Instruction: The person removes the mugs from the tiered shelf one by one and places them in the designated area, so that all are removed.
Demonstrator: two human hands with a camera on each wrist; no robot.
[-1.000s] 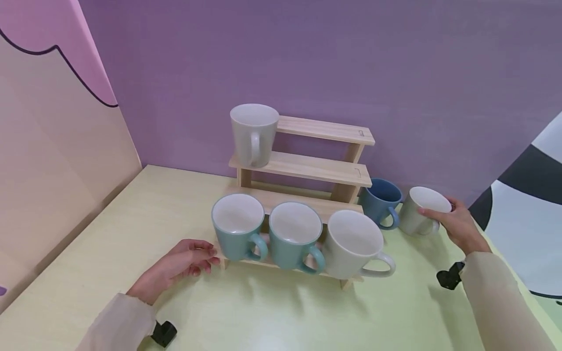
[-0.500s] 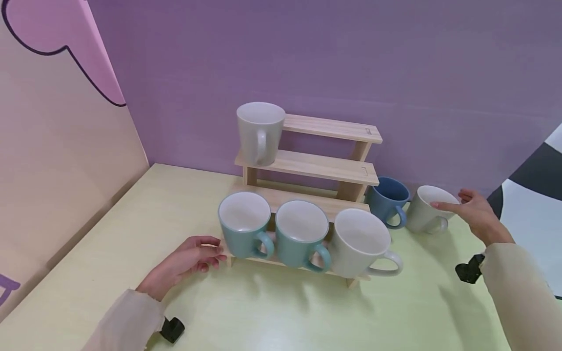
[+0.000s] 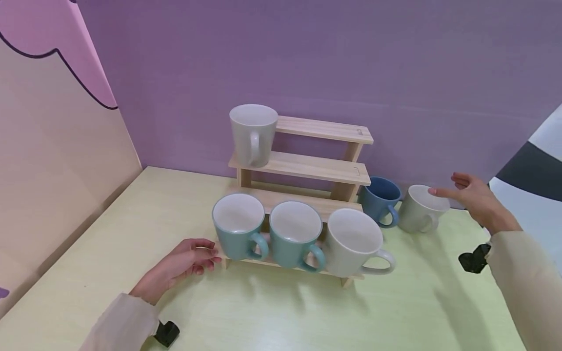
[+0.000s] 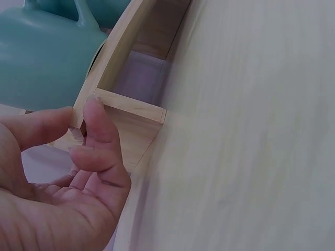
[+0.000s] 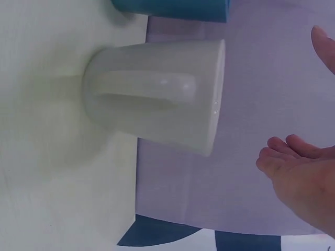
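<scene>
My left hand [image 3: 182, 265] pinches the left end of the lowest board of a tiered wooden stand [image 3: 318, 166]; in the left wrist view its thumb and index finger sit at the board's corner [image 4: 78, 112]. On that lowest tier are a teal mug [image 3: 238, 239], a second teal mug [image 3: 291, 246] and a white mug [image 3: 349, 243], handles toward the right front. My right hand [image 3: 483, 202] is raised with fingers apart and holds nothing, just right of a pale grey-white mug [image 3: 414, 212] upright on the table. The right wrist view shows a gap between this mug [image 5: 152, 97] and the fingers.
A dark blue mug [image 3: 379, 200] stands between the stand and the grey-white mug. Another pale mug [image 3: 253, 136] is at the left of a higher tier. A purple wall [image 3: 307, 58] rises behind the table [image 3: 272, 312], with a side wall [image 3: 66, 161] at left.
My right hand has let go of the grey-white mug and moved up and to the right, its fingers spreading. The mug stays on the table. My left hand stays at the stand.
</scene>
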